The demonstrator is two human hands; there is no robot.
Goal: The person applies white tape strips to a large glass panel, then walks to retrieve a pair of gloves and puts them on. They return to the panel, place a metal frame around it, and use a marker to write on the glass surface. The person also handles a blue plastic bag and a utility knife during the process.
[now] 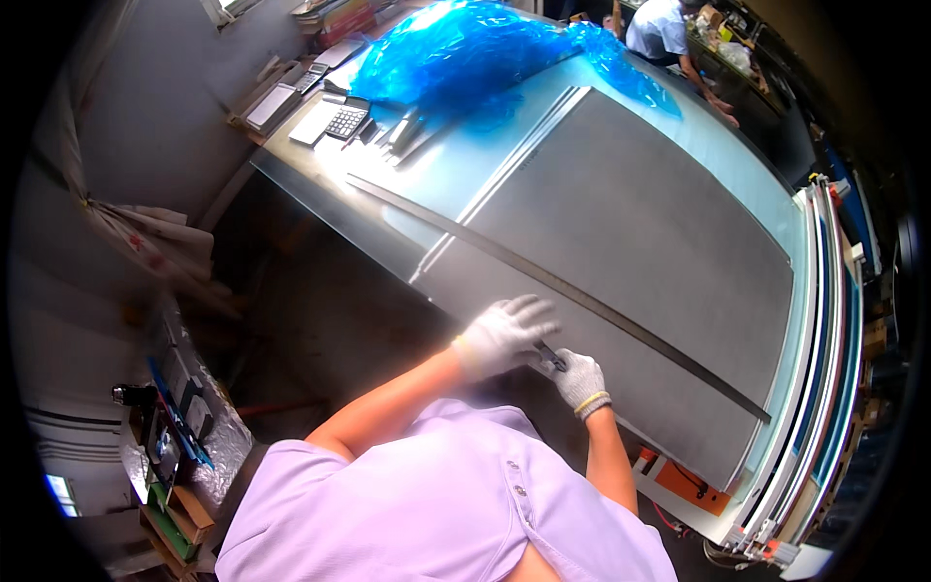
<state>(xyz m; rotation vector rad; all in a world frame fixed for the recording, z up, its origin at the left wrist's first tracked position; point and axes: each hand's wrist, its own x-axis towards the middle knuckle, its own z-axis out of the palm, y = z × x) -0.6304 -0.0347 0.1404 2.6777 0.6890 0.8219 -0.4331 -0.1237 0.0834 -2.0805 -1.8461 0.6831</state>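
In a white knit glove, my left hand [504,338] hovers over the near edge of a grey sheet [669,233], its fingers apart and slightly blurred. Just to its right, my gloved right hand [580,380] is closed around a small dark tool [552,357], whose exact kind I cannot make out. The tool's upper end points toward my left palm; whether they touch is unclear. A long metal straightedge [601,308] lies diagonally across the sheet, beyond both hands. More sheet edges [504,184] show under the grey one at its left side.
Blue plastic film [456,58] is heaped on the table's far side. A calculator [346,120] and papers sit at the far left corner. Long rolls or strips [819,369] line the right edge. Another person [661,34] bends near the far right.
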